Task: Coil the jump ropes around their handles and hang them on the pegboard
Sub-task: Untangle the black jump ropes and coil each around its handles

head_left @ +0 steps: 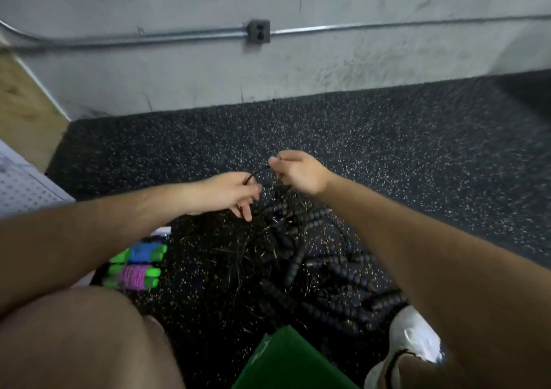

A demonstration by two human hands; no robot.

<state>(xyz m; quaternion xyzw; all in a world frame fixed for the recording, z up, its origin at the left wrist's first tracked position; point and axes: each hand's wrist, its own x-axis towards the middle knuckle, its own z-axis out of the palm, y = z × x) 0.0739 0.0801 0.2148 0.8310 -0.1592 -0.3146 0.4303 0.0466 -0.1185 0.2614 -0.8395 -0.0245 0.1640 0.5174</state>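
A thin black rope (258, 170) arcs between my two hands above the floor. My right hand (301, 171) pinches its upper end with curled fingers. My left hand (231, 193) grips the lower part of the same rope, one finger pointing down. Below them lies a tangled pile of black jump ropes with ribbed black handles (301, 257) on the speckled floor. Two coiled ropes with green handles, one wound blue (140, 253) and one wound purple (132, 276), lie at the lower left. A white pegboard (26, 185) lies at the left edge.
The dark speckled rubber floor (417, 156) runs to a grey wall with a conduit and an outlet box (258, 31). A green object (286, 361) is at the bottom centre. My knee (83, 338) and white shoe (414, 338) frame the pile.
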